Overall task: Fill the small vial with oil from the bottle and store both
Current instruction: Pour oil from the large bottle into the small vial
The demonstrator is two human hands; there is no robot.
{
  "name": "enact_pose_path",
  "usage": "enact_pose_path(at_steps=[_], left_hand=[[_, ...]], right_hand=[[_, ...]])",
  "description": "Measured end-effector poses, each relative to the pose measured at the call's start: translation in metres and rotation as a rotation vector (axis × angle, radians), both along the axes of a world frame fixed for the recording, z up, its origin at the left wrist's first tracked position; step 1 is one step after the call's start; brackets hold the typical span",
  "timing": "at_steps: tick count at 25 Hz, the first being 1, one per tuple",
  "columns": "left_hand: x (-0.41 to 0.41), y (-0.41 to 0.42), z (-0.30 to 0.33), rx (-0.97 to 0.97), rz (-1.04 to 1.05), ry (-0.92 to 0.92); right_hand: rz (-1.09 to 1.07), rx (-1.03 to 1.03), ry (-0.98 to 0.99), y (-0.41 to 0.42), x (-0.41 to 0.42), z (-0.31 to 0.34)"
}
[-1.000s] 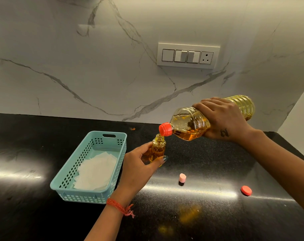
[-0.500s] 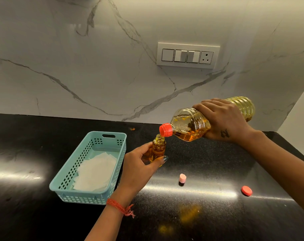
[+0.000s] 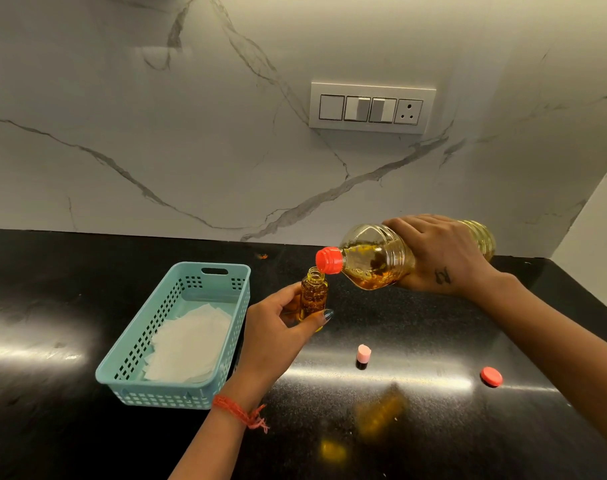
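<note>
We see a white marble wall with grey veins across the upper frame, a switch panel right of centre, and a glossy black counter below, streaked with light.

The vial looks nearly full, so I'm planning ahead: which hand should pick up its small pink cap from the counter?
Probably the right hand, once it rights the oil bottle. The pink cap lies nearer that side, and the left hand is holding the open vial upright.

No text, brand or number can be read. The bottle and vial show no readable label. A dark mark on the right hand is illegible.
</note>
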State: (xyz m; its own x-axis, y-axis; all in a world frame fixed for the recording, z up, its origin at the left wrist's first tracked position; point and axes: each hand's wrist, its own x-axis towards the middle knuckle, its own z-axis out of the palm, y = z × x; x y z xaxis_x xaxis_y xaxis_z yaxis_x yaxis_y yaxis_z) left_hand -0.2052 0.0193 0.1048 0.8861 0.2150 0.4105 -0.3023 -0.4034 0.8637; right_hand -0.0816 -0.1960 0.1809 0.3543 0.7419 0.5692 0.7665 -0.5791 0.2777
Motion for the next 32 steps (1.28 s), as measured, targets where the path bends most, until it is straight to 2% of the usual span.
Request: enact_pose_path(at_steps=[9,12,16,21,32], left_hand=[[0.011,-0.001,-0.009,-0.054,-0.025,0.021],[0.019,-0.001,-0.020,-0.086,-0.046,0.049],[0.029,-0.002,-0.042,-0.119,-0.062,0.124],[0.039,-0.004,-0.071,-0.183,-0.043,0.235],[0.048,-0.008,-0.108,-0.163,-0.024,0.389]], right_hand=[[-0.070,0.180,0.222,-0.009,-0.001,-0.034],[-0.138,0.331,0.342,-0.017,-0.002,-0.046],[-0.190,0.628,0.526,-0.031,-0.002,-0.068],[-0.262,0.853,0.676,-0.046,-0.004,-0.099],[-0.327,1.112,0.775,-0.061,-0.002,-0.129]])
